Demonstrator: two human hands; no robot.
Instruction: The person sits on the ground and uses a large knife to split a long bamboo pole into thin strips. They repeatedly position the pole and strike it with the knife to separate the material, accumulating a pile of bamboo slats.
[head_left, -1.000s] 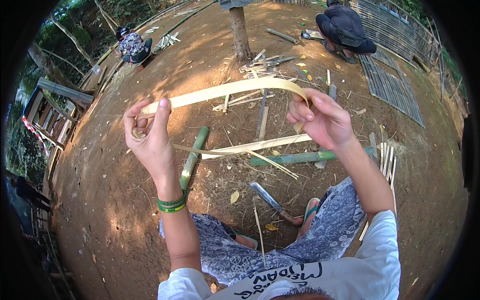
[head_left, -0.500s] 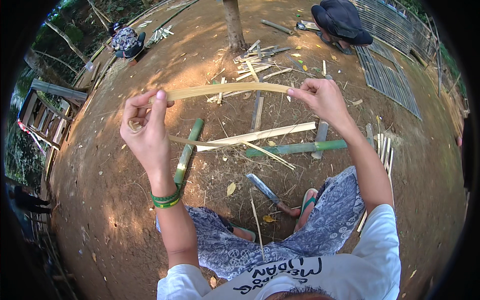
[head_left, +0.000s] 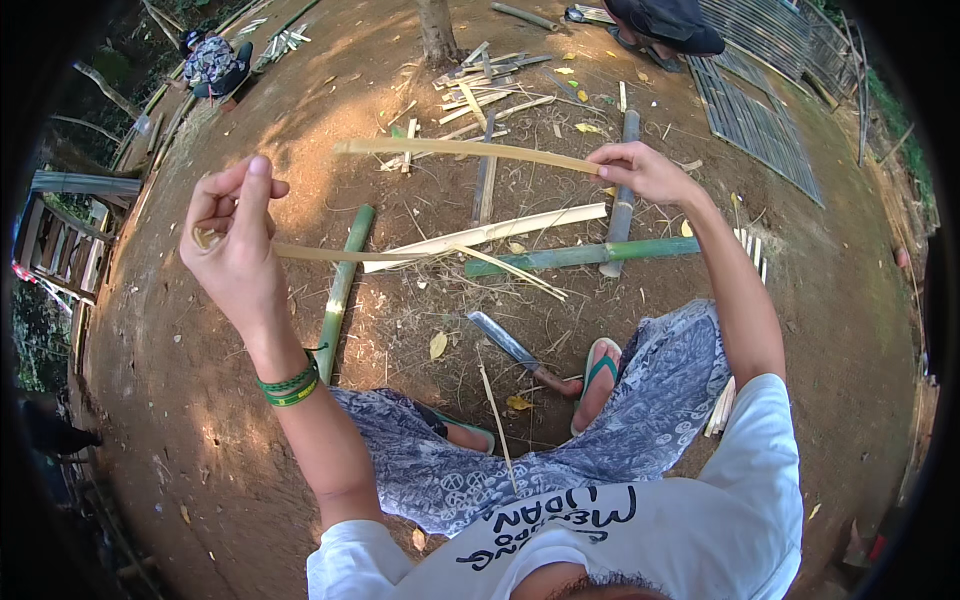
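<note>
My right hand [head_left: 645,175] pinches one end of a pale, flat bamboo strip [head_left: 470,150]. The strip reaches leftward and its far end hangs free, apart from my left hand [head_left: 238,235]. Curled fingers of my left hand hold a second, thinner bamboo strip [head_left: 345,255] against the palm. One end of it shows bent behind the fingers, while the rest sticks out to the right. Thumb and forefinger of that hand are raised with nothing seen between them. Below, a machete [head_left: 505,340] with a wooden handle lies on the ground by my sandalled foot [head_left: 598,385].
Green bamboo poles [head_left: 345,290] and a split bamboo length [head_left: 485,236] lie ahead of me. A grey bamboo pole [head_left: 622,200] crosses under another green one. Bamboo offcuts [head_left: 485,95] are heaped by a tree trunk [head_left: 436,35]. Two people crouch farther off; slatted panels [head_left: 755,125] lie right.
My left hand has let go of the pale strip's left end and moved left and slightly down. The strip now extends from my right hand alone. The whole view has shifted a little.
</note>
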